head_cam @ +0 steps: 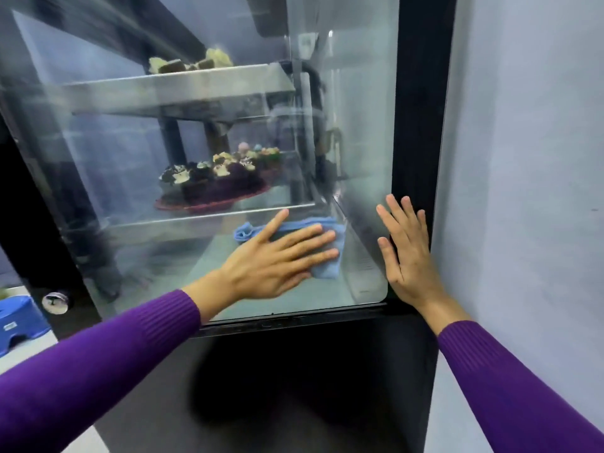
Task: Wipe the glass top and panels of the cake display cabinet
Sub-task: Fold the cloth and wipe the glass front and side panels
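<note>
The cake display cabinet has a large glass side panel [356, 132] in a black frame [418, 109]. My left hand [277, 256] lies flat with spread fingers on a blue cloth [330, 266], pressing it against the lower part of the glass. My right hand [407, 253] rests flat and open on the glass's right edge and the black frame, holding nothing. Both arms wear purple sleeves. Inside, a plate of decorated cupcakes [215, 181] sits on the lower shelf and cake slices [189, 63] sit on the upper metal shelf [183, 89].
A pale wall [529, 191] stands close on the right of the cabinet. The cabinet's black base [294, 387] is below the glass. A blue plastic stool [19, 322] sits at the far left, beside a round chrome knob [55, 302].
</note>
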Demonstrator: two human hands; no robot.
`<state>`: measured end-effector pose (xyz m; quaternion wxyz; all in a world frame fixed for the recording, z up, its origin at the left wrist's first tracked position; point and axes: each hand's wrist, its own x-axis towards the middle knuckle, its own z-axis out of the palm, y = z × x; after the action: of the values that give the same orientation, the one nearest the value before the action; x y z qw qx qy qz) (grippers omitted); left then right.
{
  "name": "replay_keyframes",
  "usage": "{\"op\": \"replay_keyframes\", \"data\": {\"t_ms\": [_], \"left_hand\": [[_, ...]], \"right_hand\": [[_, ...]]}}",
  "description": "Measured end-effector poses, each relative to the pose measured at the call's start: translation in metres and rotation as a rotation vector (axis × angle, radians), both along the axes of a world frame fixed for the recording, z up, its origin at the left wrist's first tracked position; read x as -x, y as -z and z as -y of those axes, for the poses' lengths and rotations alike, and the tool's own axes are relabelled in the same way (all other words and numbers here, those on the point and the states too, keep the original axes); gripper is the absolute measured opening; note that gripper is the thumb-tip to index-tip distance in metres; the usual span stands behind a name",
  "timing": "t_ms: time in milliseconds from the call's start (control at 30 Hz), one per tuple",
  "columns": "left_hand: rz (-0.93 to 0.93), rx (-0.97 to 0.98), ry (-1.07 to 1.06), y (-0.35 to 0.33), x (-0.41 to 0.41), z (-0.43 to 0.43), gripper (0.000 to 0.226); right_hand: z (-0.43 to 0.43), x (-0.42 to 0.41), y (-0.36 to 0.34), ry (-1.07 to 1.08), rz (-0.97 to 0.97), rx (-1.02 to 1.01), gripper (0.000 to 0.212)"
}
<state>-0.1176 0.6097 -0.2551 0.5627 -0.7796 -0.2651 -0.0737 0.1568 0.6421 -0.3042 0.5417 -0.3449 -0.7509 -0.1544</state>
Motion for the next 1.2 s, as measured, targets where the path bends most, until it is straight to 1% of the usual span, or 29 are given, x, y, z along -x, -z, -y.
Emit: {"op": "replay_keyframes", "data": {"t_ms": [67, 133, 200, 267, 400, 500, 567, 633, 700, 800, 933, 967, 1033, 1067, 1133, 1200], "left_hand": [[0.209, -0.074, -0.018, -0.062, -0.018, -0.004, 0.054], [0.430, -0.114, -0.044, -0.113, -0.037, -0.007, 0.055], [0.559, -0.125, -0.058, -0.131, -0.054, -0.009, 0.056], [0.571, -0.120, -0.034, -0.117, -0.067, -0.012, 0.056], [0.418, 0.003, 0.068, -0.030, -0.082, -0.013, 0.055], [0.341, 0.090, 0.102, 0.041, -0.088, -0.011, 0.055], [0.326, 0.142, 0.095, 0.071, -0.092, -0.008, 0.055], [0.329, 0.204, 0.095, 0.083, -0.094, -0.006, 0.055], [0.359, 0.266, 0.116, 0.083, -0.094, -0.004, 0.055], [0.461, 0.352, 0.214, 0.079, -0.093, -0.004, 0.051], [0.638, 0.402, 0.420, 0.079, -0.091, -0.006, 0.039], [0.695, 0.408, 0.469, 0.079, -0.092, -0.007, 0.036], [0.840, 0.442, 0.556, 0.077, -0.096, -0.007, 0.032], [0.925, 0.476, 0.595, 0.075, -0.101, -0.006, 0.033], [1.093, 0.583, 0.646, 0.064, -0.111, 0.000, 0.043], [1.230, 0.733, 0.734, 0.045, -0.122, 0.009, 0.055]], "right_hand": [[0.006, 0.001, -0.003, -0.069, -0.075, 0.006, 0.047], [0.013, 0.004, -0.003, -0.113, -0.192, 0.002, 0.045], [0.021, 0.007, 0.000, -0.115, -0.322, 0.019, 0.042], [0.028, 0.007, 0.006, -0.084, -0.428, 0.029, 0.039], [0.041, 0.002, 0.030, -0.004, -0.550, 0.064, 0.032], [0.050, 0.000, 0.049, -0.001, -0.627, 0.194, 0.024], [0.056, -0.001, 0.060, -0.014, -0.645, 0.303, 0.019], [0.059, 0.000, 0.065, -0.048, -0.664, 0.450, 0.016], [0.062, 0.004, 0.066, -0.103, -0.722, 0.567, 0.018], [0.062, 0.014, 0.061, -0.145, -0.844, 0.621, 0.022], [0.059, 0.020, 0.048, -0.107, -0.811, 0.690, 0.011], [0.061, 0.019, 0.045, -0.148, -0.847, 0.695, 0.010], [0.068, 0.017, 0.035, -0.314, -0.931, 0.683, 0.007], [0.072, 0.016, 0.029, -0.401, -0.954, 0.676, 0.007], [0.079, 0.017, 0.012, -0.537, -0.983, 0.667, 0.007], [0.085, 0.019, -0.012, -0.585, -1.004, 0.631, 0.005]]}}
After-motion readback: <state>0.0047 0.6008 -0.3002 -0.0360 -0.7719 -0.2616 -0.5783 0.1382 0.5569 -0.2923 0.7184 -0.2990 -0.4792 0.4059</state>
